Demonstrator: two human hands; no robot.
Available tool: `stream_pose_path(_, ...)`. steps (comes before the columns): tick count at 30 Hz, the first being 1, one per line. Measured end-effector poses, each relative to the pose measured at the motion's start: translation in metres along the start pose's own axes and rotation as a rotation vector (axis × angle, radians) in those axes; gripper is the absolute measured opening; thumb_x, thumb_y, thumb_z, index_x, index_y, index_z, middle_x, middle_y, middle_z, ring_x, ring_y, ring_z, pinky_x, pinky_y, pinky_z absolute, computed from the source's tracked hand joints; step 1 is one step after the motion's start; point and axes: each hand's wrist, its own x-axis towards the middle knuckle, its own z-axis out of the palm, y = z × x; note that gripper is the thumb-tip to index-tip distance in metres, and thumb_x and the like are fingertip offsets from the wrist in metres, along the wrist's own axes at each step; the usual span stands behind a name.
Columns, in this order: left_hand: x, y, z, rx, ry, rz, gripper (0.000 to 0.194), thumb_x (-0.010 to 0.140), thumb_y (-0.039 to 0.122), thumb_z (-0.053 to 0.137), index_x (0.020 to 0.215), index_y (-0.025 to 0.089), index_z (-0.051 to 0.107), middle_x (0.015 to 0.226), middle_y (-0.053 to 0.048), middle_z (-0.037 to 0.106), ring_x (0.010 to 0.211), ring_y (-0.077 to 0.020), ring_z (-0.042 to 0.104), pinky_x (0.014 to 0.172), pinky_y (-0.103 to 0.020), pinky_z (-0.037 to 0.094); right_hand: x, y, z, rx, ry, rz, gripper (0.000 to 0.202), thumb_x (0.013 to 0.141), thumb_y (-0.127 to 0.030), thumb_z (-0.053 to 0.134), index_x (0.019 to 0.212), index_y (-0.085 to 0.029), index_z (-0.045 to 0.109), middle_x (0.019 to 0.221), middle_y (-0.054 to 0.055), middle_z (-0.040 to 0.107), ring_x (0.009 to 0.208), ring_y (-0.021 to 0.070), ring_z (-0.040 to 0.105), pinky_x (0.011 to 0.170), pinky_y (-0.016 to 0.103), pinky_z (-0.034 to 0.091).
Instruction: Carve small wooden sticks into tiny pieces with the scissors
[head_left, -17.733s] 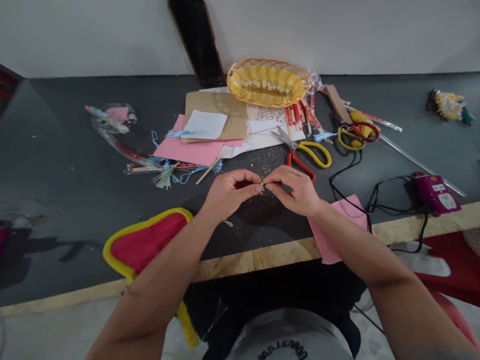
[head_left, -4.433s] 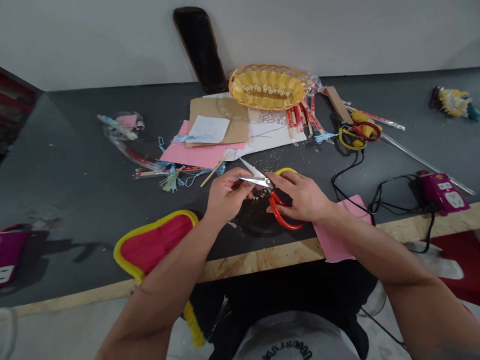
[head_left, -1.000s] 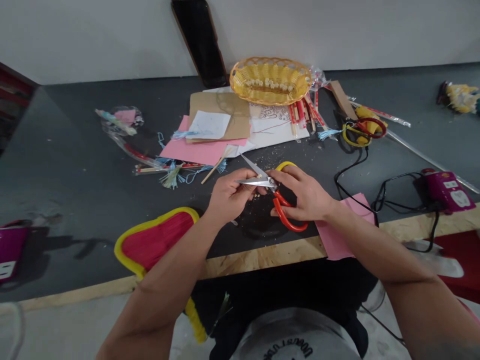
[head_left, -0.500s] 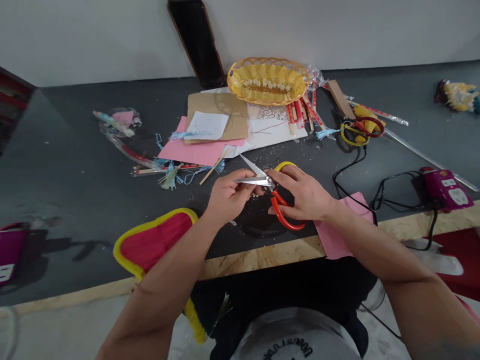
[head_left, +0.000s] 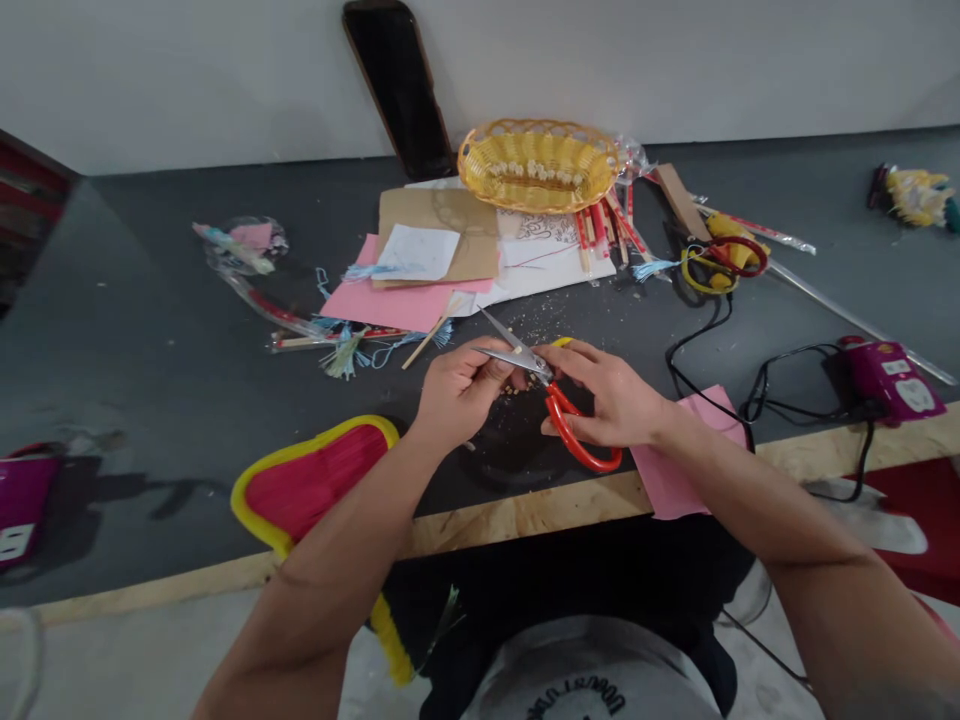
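My right hand (head_left: 619,395) is wrapped round the handles of a pair of scissors (head_left: 541,368), one handle red and the other yellow. The blades point left and stand parted above the fingertips of my left hand (head_left: 459,392). Those fingers are pinched together on something too small to make out, partly behind the blades. Pale crumbs (head_left: 551,318) lie scattered on the dark table (head_left: 187,400) beyond and beneath the hands. A thin stick (head_left: 425,343) lies just beyond my left hand.
A yellow basket (head_left: 537,170) holds small pale pieces at the back. Paper sheets (head_left: 420,252), a leaning phone (head_left: 397,85), tassels (head_left: 345,352), a pink-and-yellow piece (head_left: 315,480), more scissors (head_left: 724,262), pink paper (head_left: 675,470) and a purple box with cables (head_left: 896,380) surround the hands.
The scissor handles have swung slightly down and right, and the blades have tilted and come a little closer together. Both hands keep their holds.
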Motion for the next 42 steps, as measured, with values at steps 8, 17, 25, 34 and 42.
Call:
stream_pose_path(8, 0.000, -0.003, 0.001, -0.139, -0.025, -0.057, 0.043, 0.091, 0.052, 0.066, 0.069, 0.016, 0.069, 0.063, -0.004, 0.068, 0.047, -0.0080, 0.051, 0.045, -0.021, 0.040, 0.001, 0.003, -0.006, 0.166, -0.022, -0.007, 0.068, 0.086, -0.053, 0.072, 0.139, -0.016, 0.053, 0.120, 0.012, 0.068, 0.096, 0.0201, 0.064, 0.089, 0.037, 0.056)
stream_pose_path(17, -0.001, -0.011, 0.003, -0.239, -0.004, -0.185, 0.034, 0.089, 0.049, 0.070, 0.079, 0.017, 0.069, 0.066, -0.004, 0.072, 0.047, -0.0082, 0.050, 0.048, -0.022, 0.042, -0.002, 0.010, -0.001, -0.160, 0.048, 0.023, 0.075, 0.084, -0.060, 0.069, 0.145, -0.021, 0.049, 0.128, 0.016, 0.061, 0.119, 0.0310, 0.059, 0.102, 0.050, 0.053)
stream_pose_path(25, 0.000, -0.017, 0.000, -0.051, 0.079, -0.162, 0.029, 0.091, 0.045, 0.066, 0.093, 0.017, 0.069, 0.075, -0.005, 0.075, 0.053, -0.0087, 0.055, 0.052, -0.021, 0.046, -0.002, 0.032, -0.008, -0.415, 0.216, 0.363, 0.077, 0.083, -0.039, 0.066, 0.151, -0.016, 0.038, 0.122, 0.019, 0.063, 0.119, 0.0384, 0.057, 0.104, 0.062, 0.046)
stream_pose_path(34, 0.001, -0.016, 0.002, 0.318, 0.066, 0.105, 0.010, 0.091, 0.026, 0.067, 0.089, 0.022, 0.076, 0.092, -0.004, 0.077, 0.088, -0.0159, 0.070, 0.082, -0.028, 0.055, -0.014, 0.048, -0.027, -0.615, 0.125, 0.512, 0.060, 0.086, -0.040, 0.066, 0.137, -0.011, 0.056, 0.120, 0.023, 0.068, 0.116, 0.0408, 0.057, 0.100, 0.062, 0.045)
stream_pose_path(42, 0.000, -0.019, 0.003, 0.515, 0.120, 0.238, 0.007, 0.087, 0.028, 0.074, 0.089, 0.028, 0.080, 0.093, -0.003, 0.074, 0.091, -0.0176, 0.068, 0.084, -0.031, 0.054, 0.002, 0.008, -0.013, -0.006, 0.250, 0.298, 0.029, 0.098, -0.045, 0.055, 0.096, -0.020, 0.070, 0.086, 0.005, 0.067, 0.076, 0.0164, 0.059, 0.072, 0.031, 0.049)
